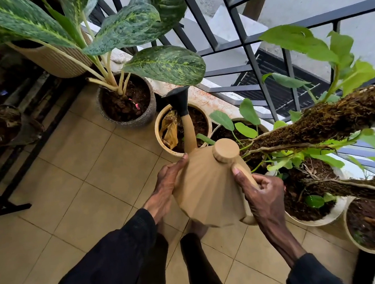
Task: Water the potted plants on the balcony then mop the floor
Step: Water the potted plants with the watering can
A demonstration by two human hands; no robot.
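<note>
I hold a tan ribbed watering can [208, 191] over the tiled floor. My right hand [261, 194] is shut on its handle; my left hand [166, 186] presses flat against its left side. The spout with its black rose [179, 102] reaches over a small cream pot [158, 130] holding dark soil and a dried yellow leaf. Left of that stands a grey speckled pot [150, 110] with a broad spotted-leaf plant [164, 65]. To the right are white pots [318, 221] with climbing vines on a mossy pole [328, 119].
A black metal railing [249, 54] runs behind the pots along a low ledge. A ribbed beige planter [56, 60] stands at the back left beside a dark metal rack [6, 138]. Beige floor tiles [77, 184] spread out at left. My dark trouser legs [191, 264] show below.
</note>
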